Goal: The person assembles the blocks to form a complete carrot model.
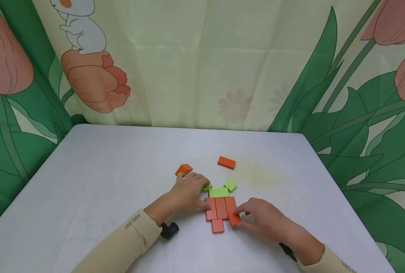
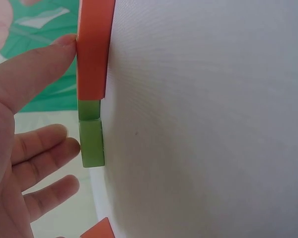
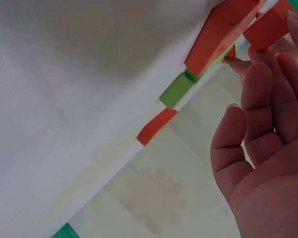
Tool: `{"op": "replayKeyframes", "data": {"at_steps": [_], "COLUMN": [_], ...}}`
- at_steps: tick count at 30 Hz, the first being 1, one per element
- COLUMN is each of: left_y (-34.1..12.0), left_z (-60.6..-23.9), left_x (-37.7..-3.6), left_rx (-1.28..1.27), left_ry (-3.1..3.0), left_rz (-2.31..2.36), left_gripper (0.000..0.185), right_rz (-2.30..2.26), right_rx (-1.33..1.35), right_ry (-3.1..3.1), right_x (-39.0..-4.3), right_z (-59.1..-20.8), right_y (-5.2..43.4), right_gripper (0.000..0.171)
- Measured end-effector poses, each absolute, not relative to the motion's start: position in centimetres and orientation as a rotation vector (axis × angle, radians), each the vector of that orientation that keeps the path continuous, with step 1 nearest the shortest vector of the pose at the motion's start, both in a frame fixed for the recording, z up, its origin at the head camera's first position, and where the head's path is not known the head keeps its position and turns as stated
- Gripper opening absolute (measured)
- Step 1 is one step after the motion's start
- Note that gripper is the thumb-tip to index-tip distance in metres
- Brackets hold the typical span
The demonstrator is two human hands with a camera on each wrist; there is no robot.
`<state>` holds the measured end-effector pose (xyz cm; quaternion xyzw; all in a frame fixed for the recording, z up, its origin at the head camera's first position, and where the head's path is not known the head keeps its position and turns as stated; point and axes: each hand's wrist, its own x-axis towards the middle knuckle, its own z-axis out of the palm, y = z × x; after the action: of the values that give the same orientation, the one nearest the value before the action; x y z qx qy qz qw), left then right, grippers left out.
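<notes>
A flat figure lies on the white table (image 1: pixel 103 182): three upright orange blocks (image 1: pixel 219 207) side by side, a green bar (image 1: pixel 218 192) across their top, two small green blocks (image 1: pixel 230 185) above, and a short orange block (image 1: pixel 217 225) below. My left hand (image 1: pixel 204 195) rests at the figure's left side, its thumb (image 2: pixel 54 49) against the orange row (image 2: pixel 92 54) and straight fingers by the small green block (image 2: pixel 92 144). My right hand (image 1: pixel 240 217) pinches a small orange block (image 1: pixel 234 219) at the row's lower right corner; the right wrist view shows this block (image 3: pixel 268 27) at the fingertips.
Two loose orange blocks lie beyond the figure, one wedge-like (image 1: pixel 184 169) behind my left hand, one flat (image 1: pixel 226 162) further right. A faint yellowish stain (image 1: pixel 257 174) marks the cloth. A tulip-patterned curtain (image 1: pixel 202 64) hangs behind the table's far edge.
</notes>
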<state>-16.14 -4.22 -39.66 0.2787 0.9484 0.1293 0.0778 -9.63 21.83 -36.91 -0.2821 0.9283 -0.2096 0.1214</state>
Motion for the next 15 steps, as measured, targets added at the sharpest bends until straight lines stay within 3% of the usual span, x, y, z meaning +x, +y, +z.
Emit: {"op": "replayKeyframes", "data": {"at_steps": [15], "left_y": [-4.3], "left_z": [-39.5], "left_x": [-16.1], "left_rx": [0.841], "left_ry": [2.837], "left_rz": [0.404], "left_gripper": [0.065], "right_rz": [-0.588], "right_rx": [-0.969], "right_ry": [2.723], "right_x": [-9.4], "right_z": [-38.1], "right_y": [21.1], "right_gripper": [0.022]}}
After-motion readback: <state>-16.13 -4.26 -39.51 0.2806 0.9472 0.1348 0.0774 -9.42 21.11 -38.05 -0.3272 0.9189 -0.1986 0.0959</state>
